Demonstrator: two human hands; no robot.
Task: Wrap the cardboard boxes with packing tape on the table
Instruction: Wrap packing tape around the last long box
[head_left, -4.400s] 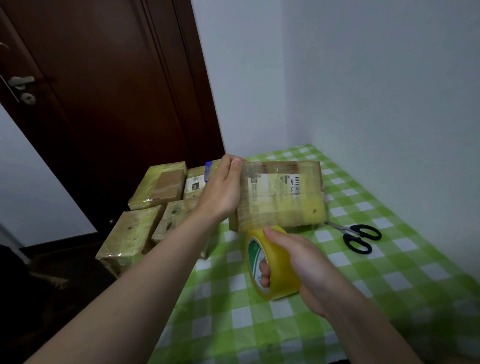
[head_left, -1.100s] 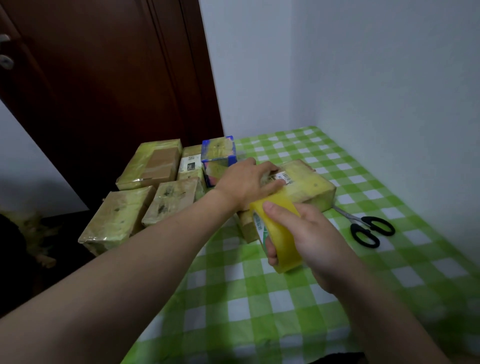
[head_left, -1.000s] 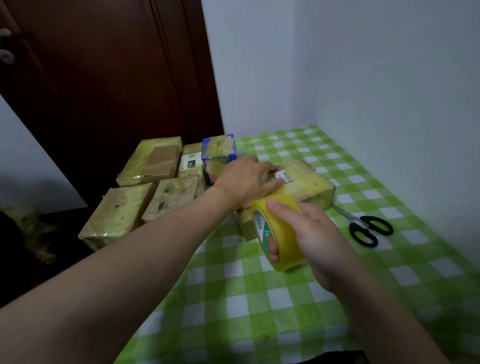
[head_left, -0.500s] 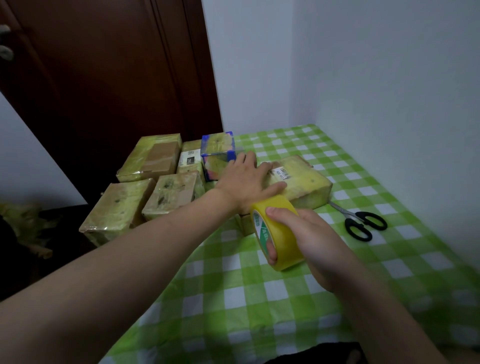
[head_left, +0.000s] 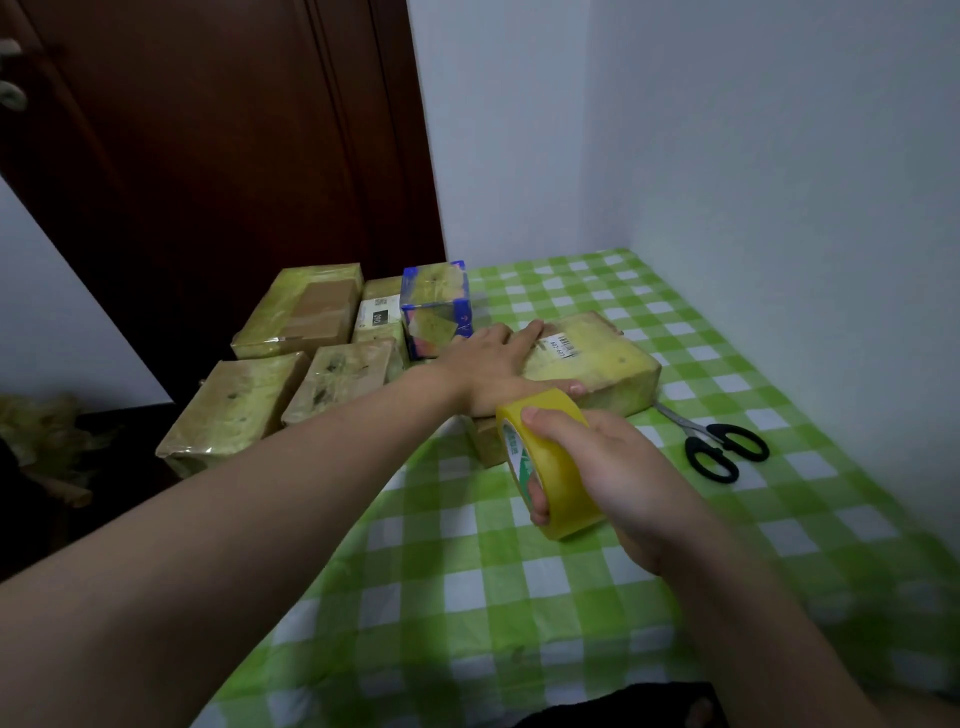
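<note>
Cardboard box (head_left: 597, 358) in work lies flat on the green-checked table (head_left: 519, 597), right of centre and toward the far side; its top and near face carry a glossy yellowish skin of tape, while a patch of bare brown shows at its near left corner, so it looks nearly but not fully wrapped; left hand (head_left: 493, 364) lies flat on the top, fingers straight, pressing down; right hand (head_left: 618, 467) grips the packing tape roll (head_left: 569, 506), one finger hooked into the core, the roll right against the box's near edge; whether a strand runs from roll to box I cannot tell; other boxes (head_left: 306, 312) at the far left, among them a blue-edged box (head_left: 436, 306), look already taped; scissors (head_left: 719, 449) lie just right of the box, untouched, so the cut is probably still to come.
</note>
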